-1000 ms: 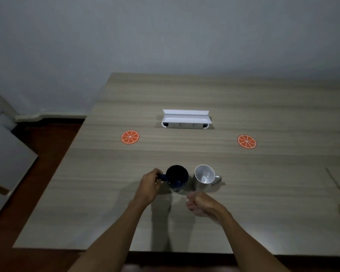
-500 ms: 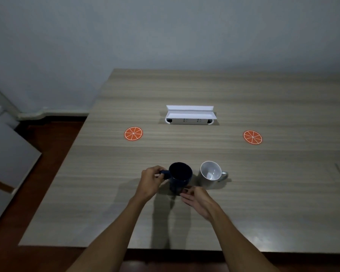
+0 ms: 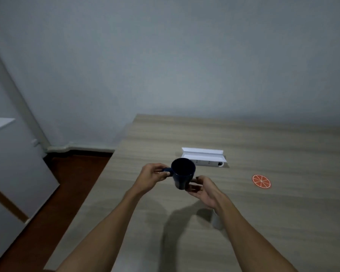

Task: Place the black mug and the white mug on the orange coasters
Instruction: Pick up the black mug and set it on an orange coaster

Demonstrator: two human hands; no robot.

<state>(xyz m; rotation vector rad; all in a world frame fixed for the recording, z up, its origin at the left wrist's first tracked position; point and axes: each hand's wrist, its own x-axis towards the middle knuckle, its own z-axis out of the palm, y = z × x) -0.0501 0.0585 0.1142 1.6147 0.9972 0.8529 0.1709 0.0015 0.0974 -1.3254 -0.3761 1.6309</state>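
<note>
The black mug point(image 3: 183, 172) is up in the air above the wooden table point(image 3: 292, 222), in front of the white box. My left hand point(image 3: 152, 176) pinches its handle from the left. From the right, my right hand point(image 3: 201, 188) cups the mug's lower side and base with its fingertips. The white mug point(image 3: 217, 222) stands on the table under my right forearm, and only a pale sliver of it shows. One orange coaster point(image 3: 261, 181) lies flat to the right of my hands. No second coaster is in view.
A white open socket box point(image 3: 204, 157) sits on the table just behind the black mug. The table's left edge drops to a dark red floor point(image 3: 67, 183). A grey wall stands behind the table, and a white door point(image 3: 12, 163) is at the left.
The black mug has been lifted off the table and carried forward and up. My right hand has come under its base. The view has swung up and to the left.
</note>
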